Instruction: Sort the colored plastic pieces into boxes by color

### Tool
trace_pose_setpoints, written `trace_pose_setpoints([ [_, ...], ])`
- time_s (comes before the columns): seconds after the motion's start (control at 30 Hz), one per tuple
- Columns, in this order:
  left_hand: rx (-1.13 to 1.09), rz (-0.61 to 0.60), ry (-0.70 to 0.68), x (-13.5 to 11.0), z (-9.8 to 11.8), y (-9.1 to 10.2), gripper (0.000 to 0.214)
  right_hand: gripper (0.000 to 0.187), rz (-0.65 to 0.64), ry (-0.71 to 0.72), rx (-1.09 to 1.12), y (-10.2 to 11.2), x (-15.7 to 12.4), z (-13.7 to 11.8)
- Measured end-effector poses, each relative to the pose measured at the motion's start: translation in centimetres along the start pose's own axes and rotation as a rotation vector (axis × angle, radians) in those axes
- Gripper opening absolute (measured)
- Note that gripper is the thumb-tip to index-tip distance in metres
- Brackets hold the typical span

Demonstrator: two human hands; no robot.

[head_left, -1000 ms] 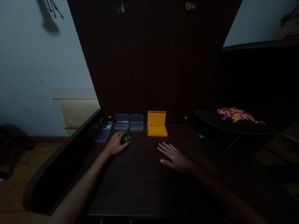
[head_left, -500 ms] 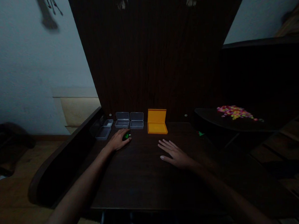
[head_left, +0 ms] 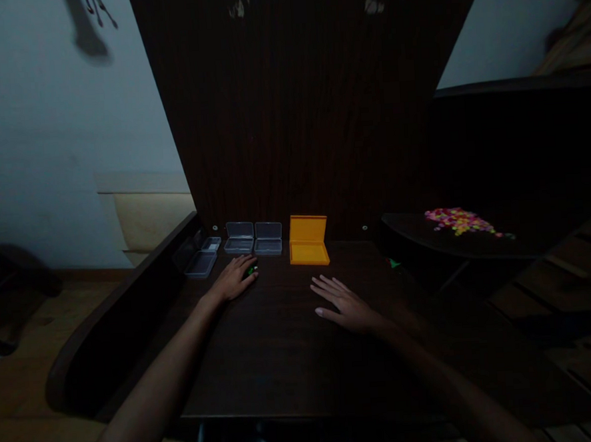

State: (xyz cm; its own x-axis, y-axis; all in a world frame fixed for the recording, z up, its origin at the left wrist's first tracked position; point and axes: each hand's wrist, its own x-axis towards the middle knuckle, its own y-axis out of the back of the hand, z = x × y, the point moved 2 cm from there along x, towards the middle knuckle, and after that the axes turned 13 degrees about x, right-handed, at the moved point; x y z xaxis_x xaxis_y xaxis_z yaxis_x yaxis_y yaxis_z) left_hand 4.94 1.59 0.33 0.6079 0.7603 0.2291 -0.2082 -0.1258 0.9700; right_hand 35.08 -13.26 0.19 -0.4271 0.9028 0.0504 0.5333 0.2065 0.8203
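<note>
My left hand (head_left: 233, 278) rests on the dark tabletop, its fingers stretched forward and the thumb apart. Small bright green pieces (head_left: 251, 270) show between its thumb and forefinger; the hand partly covers them, and their kind is too small to make out. My right hand (head_left: 345, 306) lies palm down with the fingers spread, holding nothing. Beyond it an orange box (head_left: 309, 252) stands with its lid raised. Two clear plastic boxes (head_left: 239, 245) (head_left: 268, 247), lids up, are just past my left fingertips. Another clear box (head_left: 201, 264) lies opened out to the left.
Many small pink, yellow and purple pieces (head_left: 460, 220) are heaped on a side shelf (head_left: 411, 230) at the right. A green scrap (head_left: 394, 263) sits below its edge. A raised side panel (head_left: 125, 311) borders the table (head_left: 284, 362) on the left, and a tall dark board (head_left: 289, 115) at the back.
My left fingers have come down a little over the green pieces, so less green shows. The right hand stays nearly still. The whole view has shifted slightly.
</note>
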Motion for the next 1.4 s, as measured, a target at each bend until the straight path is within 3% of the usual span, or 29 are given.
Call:
trace_pose_setpoints([
  [0.27,0.030,-0.037,-0.021,0.1,0.1,-0.6,0.064,0.068,-0.013,-0.010,0.000,0.1,0.0,-0.2],
  [0.63,0.024,-0.141,-0.037,-0.4,1.7,0.3,0.066,0.067,-0.005,0.012,0.009,-0.1,0.0,0.1],
  [1.4,-0.038,-0.132,-0.272,-1.7,8.4,0.3,0.063,0.064,0.042,0.044,0.015,-0.1,0.1,-0.1],
])
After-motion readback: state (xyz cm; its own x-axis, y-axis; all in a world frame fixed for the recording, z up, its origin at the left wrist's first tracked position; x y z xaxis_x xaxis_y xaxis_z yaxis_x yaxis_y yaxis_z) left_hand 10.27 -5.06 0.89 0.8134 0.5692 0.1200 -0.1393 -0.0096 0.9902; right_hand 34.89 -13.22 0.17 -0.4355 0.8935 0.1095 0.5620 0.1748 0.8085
